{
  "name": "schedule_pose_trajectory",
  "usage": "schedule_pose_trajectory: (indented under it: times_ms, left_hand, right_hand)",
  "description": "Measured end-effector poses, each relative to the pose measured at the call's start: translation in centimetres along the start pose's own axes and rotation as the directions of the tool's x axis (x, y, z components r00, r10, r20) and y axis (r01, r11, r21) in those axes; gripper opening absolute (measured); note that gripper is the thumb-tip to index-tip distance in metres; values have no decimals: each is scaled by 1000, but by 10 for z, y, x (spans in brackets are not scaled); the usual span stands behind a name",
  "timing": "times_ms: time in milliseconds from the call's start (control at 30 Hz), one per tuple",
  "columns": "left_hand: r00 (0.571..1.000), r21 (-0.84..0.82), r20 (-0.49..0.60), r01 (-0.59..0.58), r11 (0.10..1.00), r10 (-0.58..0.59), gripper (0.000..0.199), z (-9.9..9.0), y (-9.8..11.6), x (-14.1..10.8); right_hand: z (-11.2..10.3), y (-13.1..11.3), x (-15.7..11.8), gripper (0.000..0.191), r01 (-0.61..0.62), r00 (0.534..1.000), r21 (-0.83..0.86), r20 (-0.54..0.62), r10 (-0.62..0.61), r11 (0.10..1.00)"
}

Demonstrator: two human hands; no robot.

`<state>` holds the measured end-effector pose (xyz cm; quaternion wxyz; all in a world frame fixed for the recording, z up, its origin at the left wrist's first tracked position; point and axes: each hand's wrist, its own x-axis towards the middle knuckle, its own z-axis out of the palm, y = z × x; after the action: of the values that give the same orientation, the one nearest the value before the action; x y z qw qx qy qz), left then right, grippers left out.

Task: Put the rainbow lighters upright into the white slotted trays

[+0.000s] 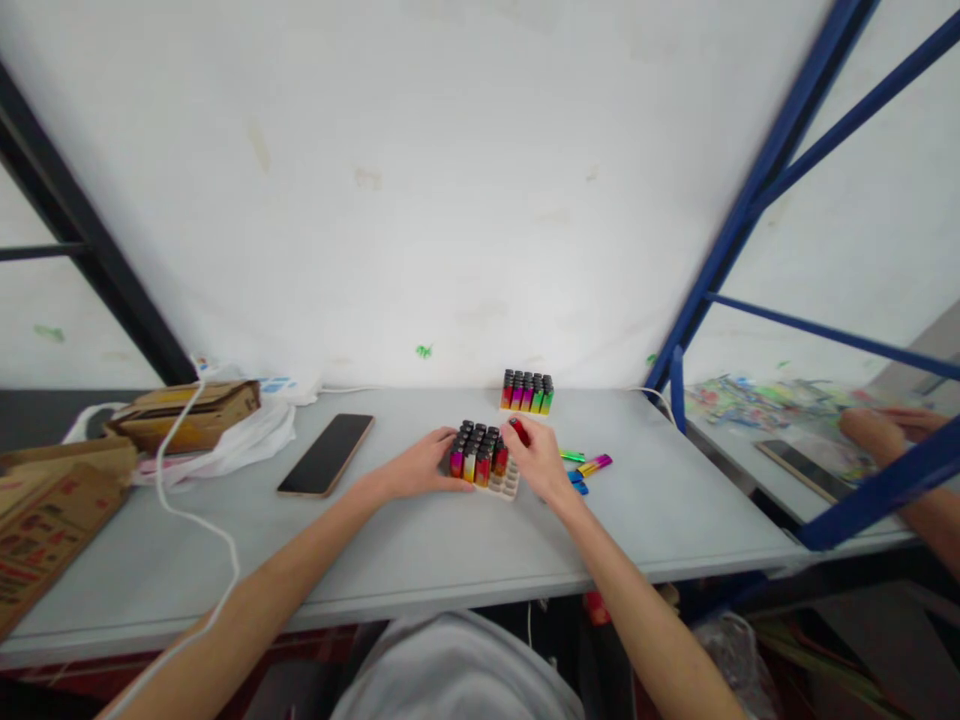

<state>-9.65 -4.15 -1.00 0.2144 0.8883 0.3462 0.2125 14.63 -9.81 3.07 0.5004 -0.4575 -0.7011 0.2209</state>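
Note:
Several lighters with black tops (470, 465) stand upright in a pale tray (504, 488), whose right side shows bare slots. My left hand (425, 463) is closed round the tray's left side, thumb along the front. A red lighter (519, 431) is pinched in my right hand (538, 455), just over the tray's right part. Loose lighters lie to the right of that hand: a green one (572, 456), a purple and yellow one (595, 466) and blue ones (577, 482).
A second block of upright lighters (526, 392) stands near the wall. A phone (328, 455) lies on the left, beside cardboard boxes (60, 510), a plastic bag and a white cable. Blue metal posts rise at right; beyond them are another person's hands (885, 430).

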Motion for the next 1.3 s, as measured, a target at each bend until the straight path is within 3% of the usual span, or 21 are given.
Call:
schedule_pose_trajectory:
  times_ms: [200, 333, 567, 767, 933, 1067, 1233, 1300]
  left_hand:
    - [1000, 15, 6, -3, 1000, 3, 83, -1, 2, 1]
    - [1000, 1, 2, -15, 1000, 15, 81, -2, 2, 0]
    - [999, -6, 32, 12, 1000, -12, 83, -2, 2, 0]
    - [1000, 4, 9, -6, 1000, 6, 78, -1, 0, 0]
    - [1000, 21, 3, -4, 1000, 4, 80, -1, -1, 2]
    - [1000, 24, -1, -9, 1000, 9, 79, -1, -1, 2]
    - [1000, 32, 5, -29, 999, 29, 77, -1, -2, 1]
    - [1000, 32, 9, -27, 999, 27, 77, 0, -2, 1]
  right_hand:
    - [-22, -14, 4, 31, 165, 951, -35, 270, -150, 986]
    - [-37, -23, 4, 31, 291, 916, -133, 325, -236, 947]
    - [-46, -22, 3, 28, 226, 863, -197, 494, -102, 954]
    - [-50, -17, 2, 19, 160, 857, -333, 514, 36, 929]
    - [-46, -22, -5, 22, 175, 820, -405, 565, 96, 897]
    - [-44, -23, -3, 28, 219, 851, -536, 514, 109, 815]
    - [-47, -28, 5, 29, 225, 848, -489, 524, 78, 843]
    - [-46, -31, 6, 28, 225, 855, -549, 507, 107, 805]
